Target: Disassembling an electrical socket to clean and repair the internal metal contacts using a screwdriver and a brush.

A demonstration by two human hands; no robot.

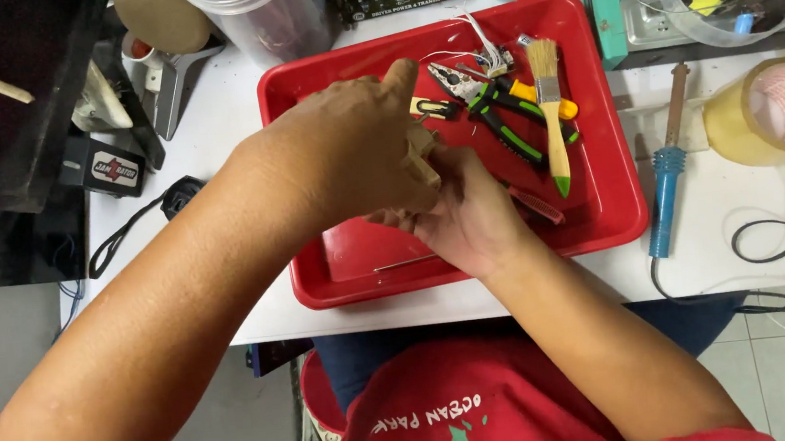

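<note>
Head view: left hand point(347, 148) and right hand point(464, 218) pinch a small tan part point(421, 151) over red tray point(611, 199); loose grip could drop it among pliers point(507, 114).

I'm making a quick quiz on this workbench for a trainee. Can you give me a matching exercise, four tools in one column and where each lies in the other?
Things:
1. paintbrush
2. soldering iron
3. roll of tape
4. pliers

Places:
A. on the white table just right of the red tray
B. in the tray, green-tipped handle towards the person
C. far right of the table, standing on edge
D. in the tray, just left of the brush, green and black handles

Pairs: 1-B, 2-A, 3-C, 4-D
</note>
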